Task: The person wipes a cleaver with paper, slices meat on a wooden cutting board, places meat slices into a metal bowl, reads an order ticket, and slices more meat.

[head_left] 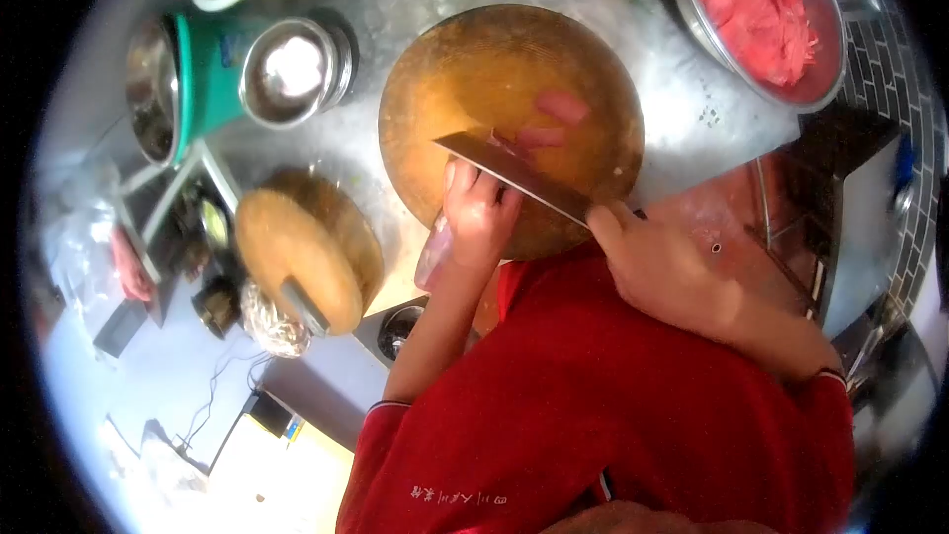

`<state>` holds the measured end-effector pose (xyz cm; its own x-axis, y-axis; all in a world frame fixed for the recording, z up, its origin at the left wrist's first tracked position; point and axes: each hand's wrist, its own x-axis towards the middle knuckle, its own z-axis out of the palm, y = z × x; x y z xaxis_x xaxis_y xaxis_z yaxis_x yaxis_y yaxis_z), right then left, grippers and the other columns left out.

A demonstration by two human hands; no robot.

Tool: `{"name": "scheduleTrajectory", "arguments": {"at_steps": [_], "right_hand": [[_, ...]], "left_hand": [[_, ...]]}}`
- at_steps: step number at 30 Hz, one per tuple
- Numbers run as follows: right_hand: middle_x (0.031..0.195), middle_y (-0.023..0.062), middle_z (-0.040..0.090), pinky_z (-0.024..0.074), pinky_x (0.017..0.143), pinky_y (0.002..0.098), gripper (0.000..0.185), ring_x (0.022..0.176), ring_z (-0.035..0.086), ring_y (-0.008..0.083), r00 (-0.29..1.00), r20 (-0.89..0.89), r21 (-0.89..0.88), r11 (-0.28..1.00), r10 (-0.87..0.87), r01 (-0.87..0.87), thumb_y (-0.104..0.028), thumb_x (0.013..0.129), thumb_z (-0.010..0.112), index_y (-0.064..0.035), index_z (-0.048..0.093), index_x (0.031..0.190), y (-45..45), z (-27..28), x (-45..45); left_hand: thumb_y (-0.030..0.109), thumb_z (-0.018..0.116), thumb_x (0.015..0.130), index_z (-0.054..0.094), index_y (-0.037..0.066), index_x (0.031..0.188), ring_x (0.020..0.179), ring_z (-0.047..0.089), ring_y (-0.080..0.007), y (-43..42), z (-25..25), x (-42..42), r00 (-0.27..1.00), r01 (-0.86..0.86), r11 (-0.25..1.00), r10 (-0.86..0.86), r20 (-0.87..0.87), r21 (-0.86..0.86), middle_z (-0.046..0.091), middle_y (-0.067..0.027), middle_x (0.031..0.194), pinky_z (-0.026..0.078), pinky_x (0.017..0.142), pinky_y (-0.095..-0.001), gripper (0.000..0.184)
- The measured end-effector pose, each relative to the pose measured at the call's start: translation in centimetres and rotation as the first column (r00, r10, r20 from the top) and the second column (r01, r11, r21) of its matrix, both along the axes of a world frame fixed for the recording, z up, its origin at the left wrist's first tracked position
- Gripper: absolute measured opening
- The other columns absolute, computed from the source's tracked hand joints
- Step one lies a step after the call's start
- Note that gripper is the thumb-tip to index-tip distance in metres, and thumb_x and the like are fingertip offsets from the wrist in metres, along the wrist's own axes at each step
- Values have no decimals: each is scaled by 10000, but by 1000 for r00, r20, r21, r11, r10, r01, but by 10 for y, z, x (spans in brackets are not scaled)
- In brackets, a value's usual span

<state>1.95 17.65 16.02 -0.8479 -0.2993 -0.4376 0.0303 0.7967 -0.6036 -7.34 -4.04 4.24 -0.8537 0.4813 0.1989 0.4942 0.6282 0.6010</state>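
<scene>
A person in a red shirt (613, 376) works at a metal bench (707, 143), where a round board (425, 79) serves as the centre of the scene. Off the board's far right, apart from it, stands a bowl (700, 28) heaped with red meat (756, 10); to its left, a smaller steel cup (287, 104). The right hand (662, 272), at the board's near right rim, has its grip closed firmly round the handle of a broad knife (519, 178), whose long axis slants over the board from the near right rim to left of centre. The left hand (479, 222), over the board's near left part, sits on the blade's near side with fingers curled toward the steel; the blade hides what that grip may have hold of. Beside the left wrist, at the board's near left rim, shows a pale lump (433, 252), its link to the hand unclear. Across the blade, just right of the board's centre, lie two pink slices (561, 106), the farther angled roughly along the blade, the nearer lying almost left to right. The left hand appears the closer to them, with the blade between. Smallest, a dark scrap (502, 141) rests by the blade's far side, near the board's centre.
</scene>
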Motion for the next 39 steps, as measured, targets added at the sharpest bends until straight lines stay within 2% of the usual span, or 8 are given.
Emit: {"name": "scheduleTrajectory", "arguments": {"at_steps": [4,10,13,17,21,25,37,39], "right_hand": [[967,255,639,574,578,487,182,735,705,426,983,175,17,998,-58,56,-9,877,569,19,483,1034,10,13,16],[962,274,639,572,625,550,202,767,698,472,995,74,-95,993,-69,76,-8,892,539,29,464,1076,-7,-22,-9],[976,274,648,576,637,551,235,769,703,464,960,277,6,999,-47,48,-7,883,549,24,460,1098,3,-5,4],[951,255,665,581,641,537,248,774,710,454,990,141,-5,1000,3,-2,-18,883,560,15,467,1110,3,-4,-24],[914,238,676,580,640,536,251,780,714,450,999,27,-55,998,-35,36,-50,893,577,-7,471,1116,-18,-72,-42],[857,265,673,518,632,568,174,761,672,474,978,-127,-89,984,-167,156,-66,947,555,-22,472,1093,-12,-74,-33],[777,286,673,539,668,592,209,735,686,481,995,-69,61,995,-71,75,-55,948,525,18,435,1122,-25,-43,-42],[786,296,669,538,674,592,209,738,683,486,992,62,23,994,-109,108,-37,940,518,27,433,1120,-28,-40,-20]], "left_hand": [[43,817,739,761,69,1020,959,628,-346,-1,-1,-1,1000,-5,1000,5,5,19,672,-127,1081,521,819,-431,288],[48,818,743,765,71,1049,949,634,-344,-1,-1,-3,1000,-8,999,7,26,32,677,-128,1096,519,829,-437,311],[51,813,742,766,76,1042,961,638,-338,-1,-1,-3,998,-15,999,12,58,43,676,-127,1094,520,835,-436,305],[46,801,741,766,85,1031,971,642,-334,-6,-5,-3,997,5,1000,-5,72,-7,674,-125,1086,524,841,-436,295],[36,790,745,763,81,1002,975,643,-332,-5,-6,-5,999,-25,999,24,24,20,671,-130,1061,535,821,-434,262],[29,785,757,754,65,968,961,642,-336,-5,-4,-1,999,-47,998,47,4,39,671,-137,1041,546,804,-428,216],[107,754,833,745,82,990,988,642,-374,-14,1,-2,1000,-22,995,20,24,93,694,-138,1047,522,861,-467,159],[122,761,825,740,87,973,969,640,-364,-15,0,3,999,-39,991,37,14,125,690,-128,1025,521,844,-464,153]]}}
